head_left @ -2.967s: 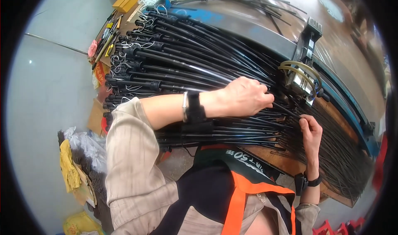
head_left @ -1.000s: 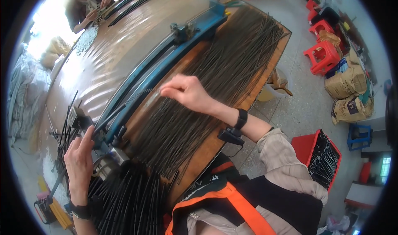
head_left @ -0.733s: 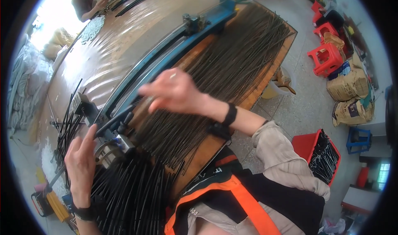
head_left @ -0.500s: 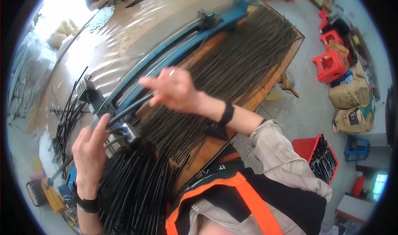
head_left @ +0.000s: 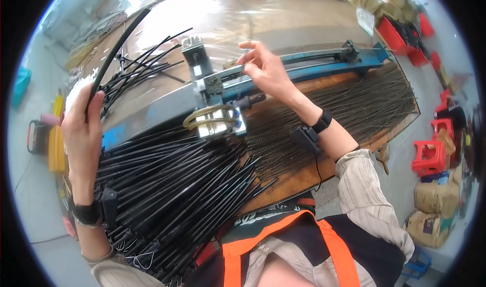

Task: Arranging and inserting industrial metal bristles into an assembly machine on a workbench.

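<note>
My left hand (head_left: pixel 83 135) is closed around a long black tube (head_left: pixel 119 46) that slants up and away to the right. My right hand (head_left: pixel 268 71) pinches a thin coil spring (head_left: pixel 249 28) between thumb and fingertips, and the spring rises blurred above it. That hand is over a blue rail fixture (head_left: pixel 324 64) with metal clamps and a motor-like block (head_left: pixel 195 56). Below it, a shiny metal block (head_left: pixel 217 128) carries yellowish hoses. Many black tubes (head_left: pixel 162 185) lie heaped between my arms. Long thin springs (head_left: pixel 329 112) are spread on the wooden table to the right.
More black rods (head_left: pixel 136 69) lie loosely beyond my left hand. Red stools (head_left: pixel 429 156), red bins (head_left: pixel 397 36) and brown sacks (head_left: pixel 438 196) stand on the floor at the right. A yellow object (head_left: pixel 55 147) is at the far left.
The view has turned, so the fixture now lies more crosswise. My left hand has moved away from the fixture with a black tube in it; my right hand now pinches a spring.
</note>
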